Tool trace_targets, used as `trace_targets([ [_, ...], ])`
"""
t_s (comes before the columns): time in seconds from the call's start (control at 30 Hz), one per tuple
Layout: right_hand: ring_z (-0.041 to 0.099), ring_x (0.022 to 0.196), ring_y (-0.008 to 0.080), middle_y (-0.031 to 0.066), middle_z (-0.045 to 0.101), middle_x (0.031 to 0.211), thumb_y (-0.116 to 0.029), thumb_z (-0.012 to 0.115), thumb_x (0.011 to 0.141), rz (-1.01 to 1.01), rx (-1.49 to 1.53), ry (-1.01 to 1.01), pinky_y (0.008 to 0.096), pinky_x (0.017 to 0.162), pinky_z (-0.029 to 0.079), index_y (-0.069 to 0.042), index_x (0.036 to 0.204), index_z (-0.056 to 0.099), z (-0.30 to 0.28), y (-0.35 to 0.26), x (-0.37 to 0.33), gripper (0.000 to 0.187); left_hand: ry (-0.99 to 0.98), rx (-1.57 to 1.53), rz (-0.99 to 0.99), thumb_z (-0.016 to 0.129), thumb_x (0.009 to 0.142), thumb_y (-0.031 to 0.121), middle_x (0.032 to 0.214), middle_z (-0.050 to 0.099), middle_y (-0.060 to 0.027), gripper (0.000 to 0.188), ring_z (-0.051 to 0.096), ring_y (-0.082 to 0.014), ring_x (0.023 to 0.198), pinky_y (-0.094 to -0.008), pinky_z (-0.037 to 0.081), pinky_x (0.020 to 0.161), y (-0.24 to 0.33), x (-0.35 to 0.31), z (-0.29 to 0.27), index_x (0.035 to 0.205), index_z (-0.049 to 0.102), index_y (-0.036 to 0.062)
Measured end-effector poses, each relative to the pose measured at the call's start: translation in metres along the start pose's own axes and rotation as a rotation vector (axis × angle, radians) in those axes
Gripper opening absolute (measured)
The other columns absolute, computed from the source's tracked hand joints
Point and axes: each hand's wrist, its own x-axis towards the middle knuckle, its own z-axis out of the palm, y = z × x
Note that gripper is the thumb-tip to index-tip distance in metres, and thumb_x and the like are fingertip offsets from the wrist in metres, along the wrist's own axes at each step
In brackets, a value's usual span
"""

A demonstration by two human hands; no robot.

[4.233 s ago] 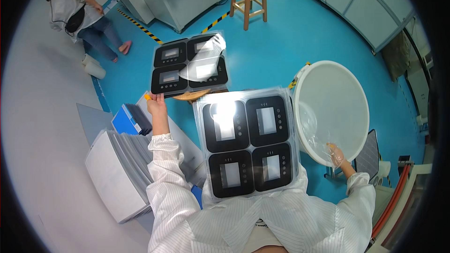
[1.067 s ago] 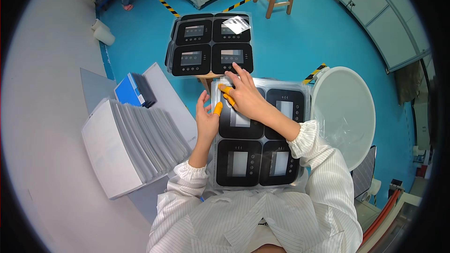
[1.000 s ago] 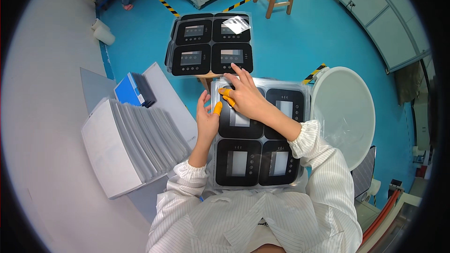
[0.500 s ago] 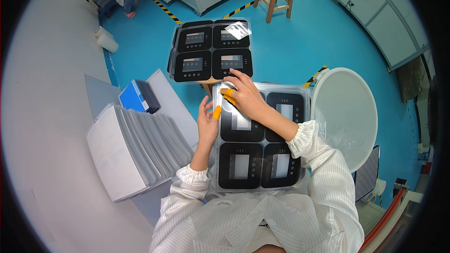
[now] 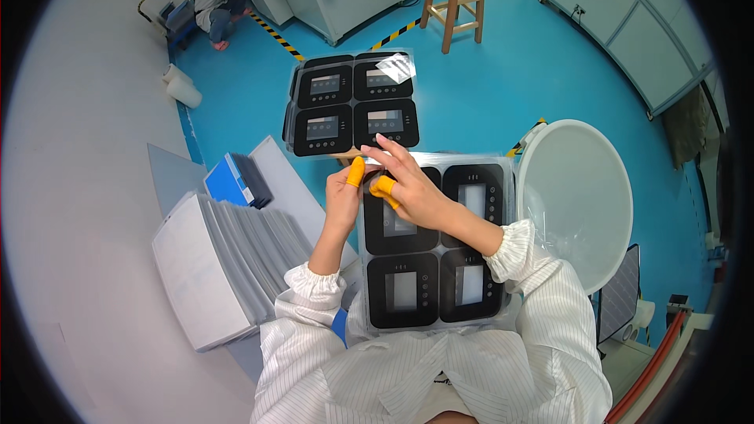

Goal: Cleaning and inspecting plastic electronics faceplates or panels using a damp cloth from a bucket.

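Note:
A stack of clear plastic sheets printed with black panels lies in front of my body, each panel with a pale window and small round icons. Both hands meet at its far left corner. My left hand, a yellow finger cot on its thumb, is closed on the sheet's corner. Over the same corner, my right hand has two yellow-capped digits pressed together, its other fingers reaching forward. What they pinch is hidden. Just beyond, a second stack of black-panel sheets rests on a wooden stool, a shiny silvery piece on top.
At left, a thick pile of white-grey sheets leans beside a blue box. A large white round bin stands close on my right. Farther off are a wooden stool, grey cabinets and a crouching person.
My left thumb has risen to the sheet's corner and the left fingers have closed in there. The right hand's capped digits have drawn together. The view has tilted slightly upward.

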Motion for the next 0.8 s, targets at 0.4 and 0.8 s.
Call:
trace_targets([
  [0.4,0.059,0.087,0.0255,0.0142,0.061,0.083,-0.010,0.046,0.083,0.741,0.345,0.325,0.0369,0.085,0.043,-0.001,0.091,0.050,-0.226,0.023,-0.188,0.012,0.448,-0.726,0.249,0.034,0.092,0.020,0.098,0.057,-0.0168,0.033,0.057,-0.0242,0.090,-0.0347,0.047,0.083,0.048,0.124,-0.198,0.104,0.046,-0.0093],
  [0.8,0.044,0.105,0.0270,0.0178,0.044,0.116,-0.025,0.046,0.087,1.029,-1.014,0.974,0.0362,0.087,0.037,0.003,0.120,0.036,-0.186,0.111,-0.507,0.045,0.321,-1.260,0.103,0.024,0.091,0.026,0.104,0.055,-0.0226,0.045,0.055,-0.0314,0.096,-0.0391,0.047,0.086,0.055,0.210,-0.113,0.103,0.048,-0.0102],
])
